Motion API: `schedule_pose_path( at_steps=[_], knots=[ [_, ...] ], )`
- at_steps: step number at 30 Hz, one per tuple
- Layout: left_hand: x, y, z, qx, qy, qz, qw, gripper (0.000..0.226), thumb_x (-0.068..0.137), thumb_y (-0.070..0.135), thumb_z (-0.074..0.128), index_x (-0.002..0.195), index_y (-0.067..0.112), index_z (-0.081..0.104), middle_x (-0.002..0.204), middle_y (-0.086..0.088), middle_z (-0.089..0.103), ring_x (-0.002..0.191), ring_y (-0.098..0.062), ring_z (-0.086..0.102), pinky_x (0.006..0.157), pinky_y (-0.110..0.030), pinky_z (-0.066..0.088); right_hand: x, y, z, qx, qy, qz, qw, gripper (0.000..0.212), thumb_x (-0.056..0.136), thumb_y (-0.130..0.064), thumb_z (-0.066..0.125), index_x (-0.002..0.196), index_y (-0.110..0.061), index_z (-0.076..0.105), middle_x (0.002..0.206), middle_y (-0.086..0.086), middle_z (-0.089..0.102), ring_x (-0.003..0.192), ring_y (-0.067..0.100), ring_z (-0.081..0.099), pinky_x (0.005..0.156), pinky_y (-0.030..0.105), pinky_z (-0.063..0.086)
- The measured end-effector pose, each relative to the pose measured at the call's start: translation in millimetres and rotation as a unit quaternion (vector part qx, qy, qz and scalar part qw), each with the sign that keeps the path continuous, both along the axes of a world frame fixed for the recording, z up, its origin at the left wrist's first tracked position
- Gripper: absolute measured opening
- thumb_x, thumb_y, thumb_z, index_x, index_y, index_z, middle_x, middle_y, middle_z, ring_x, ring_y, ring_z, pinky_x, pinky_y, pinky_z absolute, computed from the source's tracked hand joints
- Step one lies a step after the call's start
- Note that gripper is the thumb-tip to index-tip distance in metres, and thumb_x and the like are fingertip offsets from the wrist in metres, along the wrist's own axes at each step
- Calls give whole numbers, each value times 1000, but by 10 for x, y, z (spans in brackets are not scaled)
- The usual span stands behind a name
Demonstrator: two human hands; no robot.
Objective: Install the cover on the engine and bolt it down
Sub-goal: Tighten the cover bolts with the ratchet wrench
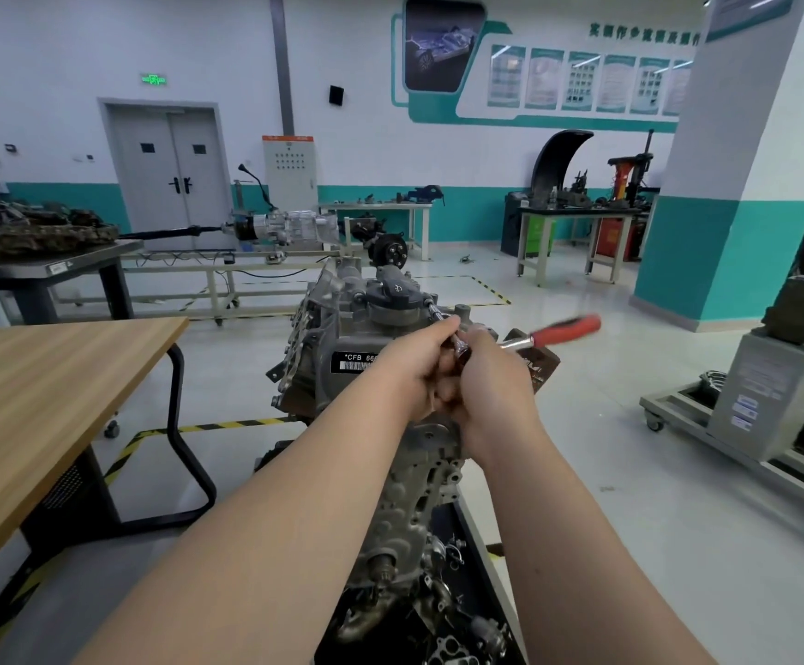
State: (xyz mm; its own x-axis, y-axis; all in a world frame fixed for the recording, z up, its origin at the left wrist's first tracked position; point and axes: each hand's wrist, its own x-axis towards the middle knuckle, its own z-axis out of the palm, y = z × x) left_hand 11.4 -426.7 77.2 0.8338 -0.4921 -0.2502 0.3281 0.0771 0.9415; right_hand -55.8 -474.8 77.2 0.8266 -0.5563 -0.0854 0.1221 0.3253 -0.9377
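Note:
A grey engine (323, 338) stands on a stand in the middle, with a cover (361, 343) carrying a black "CFB" label on its top. Both hands meet over the cover. My left hand (419, 371) pinches the extension bar and head of a ratchet wrench (457, 348). My right hand (491, 381) closes around the ratchet head from the right. The wrench's red handle (568, 328) sticks out to the right and is blurred. The extension tip (431, 309) rests beside a dark round cap (393, 295). The bolt under the socket is hidden.
A wooden table (40, 381) stands at the left, close to the engine. A grey display stand on wheels (750, 405) is at the right. Loose metal parts (443, 611) lie on the black tray below the engine. Benches and a gearbox rig stand further back.

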Motion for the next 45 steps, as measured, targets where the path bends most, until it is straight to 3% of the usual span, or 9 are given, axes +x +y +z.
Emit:
schedule_pose_path(
  at_steps=[4, 8, 10, 14, 17, 21, 35, 40, 45],
  knots=[
    [-42, -18, 73, -26, 19, 13, 999, 20, 94, 39, 54, 99, 19, 57, 94, -5, 46, 89, -21, 38, 80, -27, 37, -15, -51, 45, -356, 59, -60, 931, 37, 101, -39, 39, 107, -4, 51, 82, 4, 61, 64, 14, 54, 55, 26, 39],
    [-20, 6, 55, -31, 33, -3, 999, 23, 90, 40, 62, 92, 17, 61, 79, 1, 58, 80, -16, 54, 81, -29, 44, 1, -83, 56, -625, 112, -90, 767, 20, 101, -36, 31, 97, -17, 36, 70, -3, 48, 61, 17, 46, 47, 27, 24],
    [-24, 16, 48, -30, 32, -8, 999, 25, 88, 40, 64, 86, 16, 62, 75, 0, 60, 73, -16, 56, 77, -29, 47, 24, -114, 53, -647, 115, -84, 749, 18, 100, -36, 31, 97, -19, 36, 70, -5, 48, 64, 18, 48, 50, 30, 29],
    [-3, -8, 7, -36, 12, -2, 999, 27, 93, 44, 55, 91, 17, 56, 79, -2, 47, 75, -18, 44, 66, -26, 41, 65, -111, 30, -439, 56, -62, 894, 29, 100, -38, 38, 98, -11, 49, 75, 1, 56, 68, 20, 54, 57, 29, 37],
    [2, -13, -14, -33, 0, -7, 999, 50, 97, 44, 47, 55, 16, 47, 41, 7, 42, 32, -10, 36, 35, -13, 27, 114, -54, -17, -6, -34, -10, 999, 30, 99, -33, 42, 86, -9, 54, 57, 3, 53, 42, 18, 44, 47, 25, 39],
    [-33, -13, 22, -65, 26, -28, 997, 40, 101, 27, 42, 70, 10, 59, 41, 7, 53, 26, -1, 40, 26, -11, 28, 75, -42, -42, 430, -161, 57, 887, 29, 101, -32, 36, 80, -15, 48, 50, -5, 42, 29, 9, 29, 38, 11, 29],
    [6, 41, 7, -65, 21, -30, 997, 29, 101, 28, 42, 83, 12, 58, 39, 9, 49, 25, -1, 38, 27, -10, 29, 52, 87, -47, 462, -156, 61, 871, 28, 101, -31, 37, 82, -17, 53, 51, -5, 44, 29, 8, 31, 35, 12, 30],
    [2, 21, -19, -43, 1, -31, 999, 37, 100, 33, 43, 69, 19, 59, 36, 10, 40, 24, -4, 31, 26, -12, 19, 62, 52, -53, 292, -92, 29, 952, 34, 100, -31, 40, 72, -18, 55, 48, -3, 44, 30, 11, 31, 39, 18, 29],
    [70, -21, -53, -37, -4, -29, 999, 32, 97, 35, 49, 69, 19, 54, 51, 6, 37, 47, -11, 31, 50, -23, 29, -7, -59, -10, -258, 50, -69, 962, 31, 99, -34, 41, 96, -8, 58, 72, 5, 62, 62, 20, 56, 60, 32, 45]
  ],
)
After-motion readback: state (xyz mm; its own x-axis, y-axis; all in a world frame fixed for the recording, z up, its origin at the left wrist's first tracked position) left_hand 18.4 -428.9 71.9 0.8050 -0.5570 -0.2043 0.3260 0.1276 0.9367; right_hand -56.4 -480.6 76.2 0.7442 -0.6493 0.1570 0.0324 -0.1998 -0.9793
